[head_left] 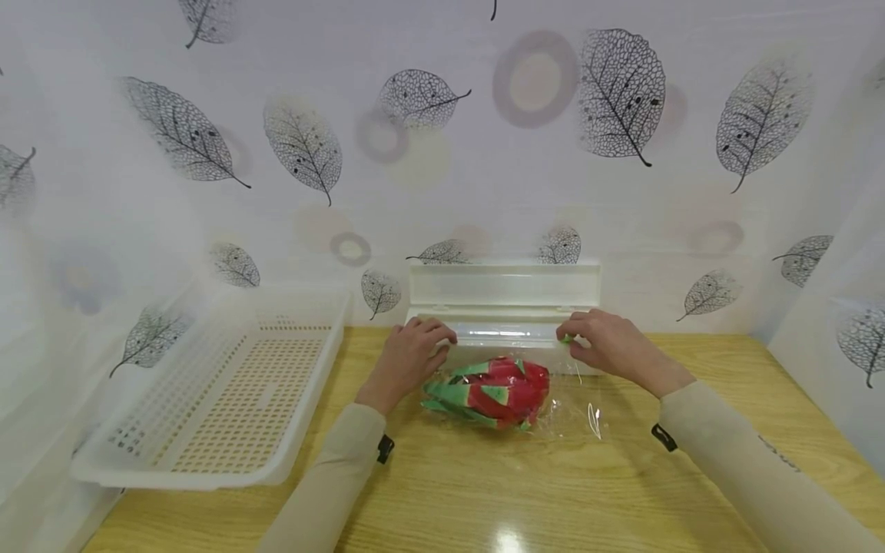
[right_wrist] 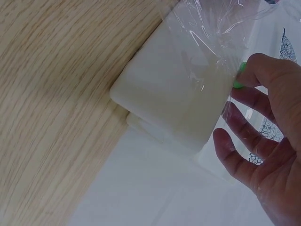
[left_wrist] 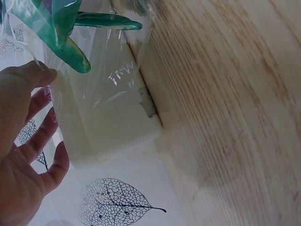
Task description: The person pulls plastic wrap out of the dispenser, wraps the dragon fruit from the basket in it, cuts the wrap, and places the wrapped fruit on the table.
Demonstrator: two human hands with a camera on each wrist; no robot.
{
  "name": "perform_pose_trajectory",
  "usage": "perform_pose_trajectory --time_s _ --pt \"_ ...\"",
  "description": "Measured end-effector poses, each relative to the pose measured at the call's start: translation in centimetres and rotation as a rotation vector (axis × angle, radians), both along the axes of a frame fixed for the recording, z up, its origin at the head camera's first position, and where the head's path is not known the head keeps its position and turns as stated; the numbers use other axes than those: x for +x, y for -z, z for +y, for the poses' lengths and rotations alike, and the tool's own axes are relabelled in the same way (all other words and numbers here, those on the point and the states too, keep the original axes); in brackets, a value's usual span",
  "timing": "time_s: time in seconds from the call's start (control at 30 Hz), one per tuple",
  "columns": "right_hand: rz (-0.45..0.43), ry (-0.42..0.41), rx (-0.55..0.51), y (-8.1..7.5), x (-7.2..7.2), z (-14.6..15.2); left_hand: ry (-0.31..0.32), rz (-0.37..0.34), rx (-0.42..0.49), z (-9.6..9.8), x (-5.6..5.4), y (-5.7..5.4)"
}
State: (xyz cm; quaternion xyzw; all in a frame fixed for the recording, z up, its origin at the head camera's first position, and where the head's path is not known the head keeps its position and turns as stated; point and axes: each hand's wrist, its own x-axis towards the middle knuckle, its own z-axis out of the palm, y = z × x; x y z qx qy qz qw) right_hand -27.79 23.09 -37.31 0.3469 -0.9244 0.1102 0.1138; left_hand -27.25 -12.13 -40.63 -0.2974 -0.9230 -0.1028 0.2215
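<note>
A red and green dragon fruit (head_left: 508,392) lies on the table in front of an open white cling film dispenser box (head_left: 505,313). Clear cling film (head_left: 563,411) runs from the box over the fruit and spreads to its right. At the box's left end, my left hand (head_left: 415,353) pinches the film's edge between thumb and fingers, as the left wrist view also shows. My right hand (head_left: 608,346), at the other end, holds a small green slider (right_wrist: 241,75) between thumb and index finger. Its remaining fingers (right_wrist: 225,146) are spread beside the box.
To the left stands a white plastic basket (head_left: 304,418) with a perforated bottom. The dispenser's raised lid (head_left: 505,284) leans back near the leaf-patterned sheet (head_left: 442,192) behind the table. Bare wooden tabletop (head_left: 512,491) shows in front of the fruit.
</note>
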Motion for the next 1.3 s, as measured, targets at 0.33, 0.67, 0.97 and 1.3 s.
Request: perform_pose_trajectory --time_s 0.33,0.67,0.97,1.3 --pt "-0.001 0.001 -0.006 -0.1 0.1 0.1 -0.002 -0.007 -0.015 0.0 -0.1 -0.1" --pt "-0.003 0.013 -0.010 0.1 0.3 0.3 0.005 -0.007 -0.006 0.1 -0.1 0.1" --pt "0.023 0.019 -0.012 0.1 0.4 0.7 0.003 -0.002 -0.003 0.1 -0.1 0.0" --pt "0.040 0.016 -0.015 0.3 0.3 1.1 0.010 0.023 0.013 0.0 0.1 0.0"
